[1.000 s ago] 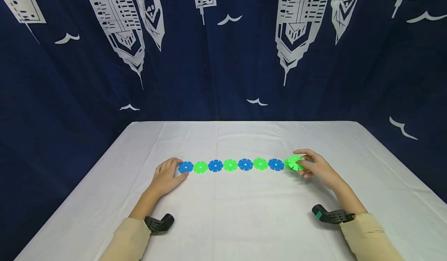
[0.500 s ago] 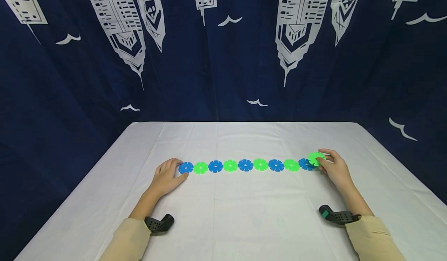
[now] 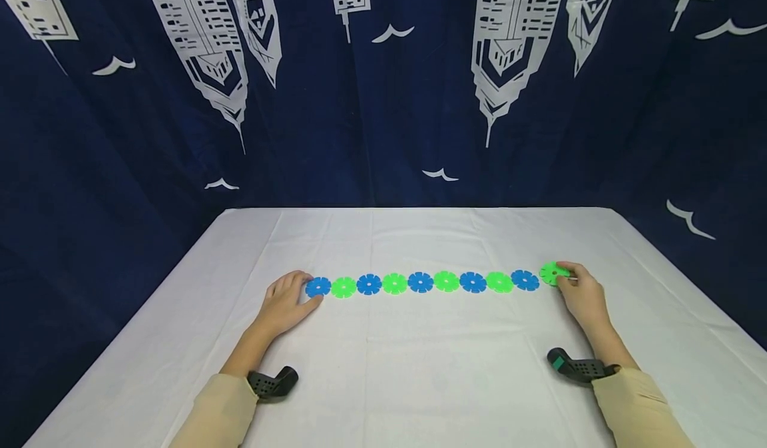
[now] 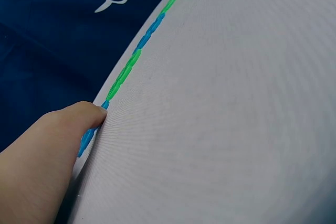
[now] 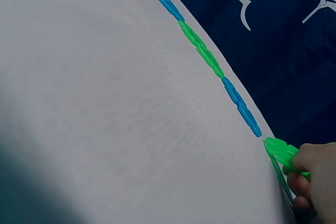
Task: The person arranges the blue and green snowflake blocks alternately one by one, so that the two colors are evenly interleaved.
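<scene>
The right hand moved its green disc past 9 row discs.

My head camera is looking forward and down over the table, from well back. Both wrist cameras are skimming low along the cloth, close behind each hand, sharing the row of discs running away from the fingers.

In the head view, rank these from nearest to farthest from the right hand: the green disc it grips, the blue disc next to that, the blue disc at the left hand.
1. Green end disc, in the right hand grip.
2. Neighbouring blue disc, just to its left.
3. Far blue disc, at the row's other end, touching the left hand.
</scene>
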A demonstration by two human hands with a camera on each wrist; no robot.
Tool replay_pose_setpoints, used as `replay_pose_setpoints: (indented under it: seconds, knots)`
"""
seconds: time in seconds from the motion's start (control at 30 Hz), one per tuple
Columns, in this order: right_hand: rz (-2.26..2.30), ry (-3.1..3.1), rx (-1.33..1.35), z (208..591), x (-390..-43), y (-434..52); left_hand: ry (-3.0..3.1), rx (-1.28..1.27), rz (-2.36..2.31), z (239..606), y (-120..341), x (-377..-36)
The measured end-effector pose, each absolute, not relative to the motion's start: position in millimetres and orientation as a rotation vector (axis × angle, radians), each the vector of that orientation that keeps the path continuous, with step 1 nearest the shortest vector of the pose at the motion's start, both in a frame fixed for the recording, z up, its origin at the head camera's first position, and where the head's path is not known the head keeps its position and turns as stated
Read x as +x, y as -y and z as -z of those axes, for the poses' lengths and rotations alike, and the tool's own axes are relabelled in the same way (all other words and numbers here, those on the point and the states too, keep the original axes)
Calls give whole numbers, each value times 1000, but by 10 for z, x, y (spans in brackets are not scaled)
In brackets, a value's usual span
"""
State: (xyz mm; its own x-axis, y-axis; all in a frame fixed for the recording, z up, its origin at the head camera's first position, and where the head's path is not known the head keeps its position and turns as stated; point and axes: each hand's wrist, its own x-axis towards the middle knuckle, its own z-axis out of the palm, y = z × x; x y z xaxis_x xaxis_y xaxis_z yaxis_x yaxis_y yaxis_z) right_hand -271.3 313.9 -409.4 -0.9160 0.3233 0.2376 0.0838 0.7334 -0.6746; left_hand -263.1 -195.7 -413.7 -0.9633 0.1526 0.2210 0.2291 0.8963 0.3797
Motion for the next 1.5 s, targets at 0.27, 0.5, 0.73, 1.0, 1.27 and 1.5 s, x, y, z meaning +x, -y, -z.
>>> replay_pose_setpoints:
  seconds: [0.27, 0.5, 0.73, 1.0, 1.27, 1.5]
  knots:
    - [-811, 2623, -272, 4100, -2686, -3105, 2867, -295, 615, 4125, 1957, -2630]
    - [-797, 2690, -300, 4093, -2677, -3090, 2876, -287, 611, 4130, 1958, -2628]
    - [-803, 2714, -290, 4092, -2660, -3089, 2885, -276, 607, 4125, 1945, -2620]
    - [-792, 2686, -250, 4108, -2651, -3092, 2880, -283, 610, 4123, 1944, -2617]
    - [-779, 2696, -244, 4130, -2640, -3094, 2876, -287, 618, 4130, 1938, -2616]
    - [-774, 2698, -235, 4134, -2649, -3100, 2877, -290, 608, 4127, 1940, -2613]
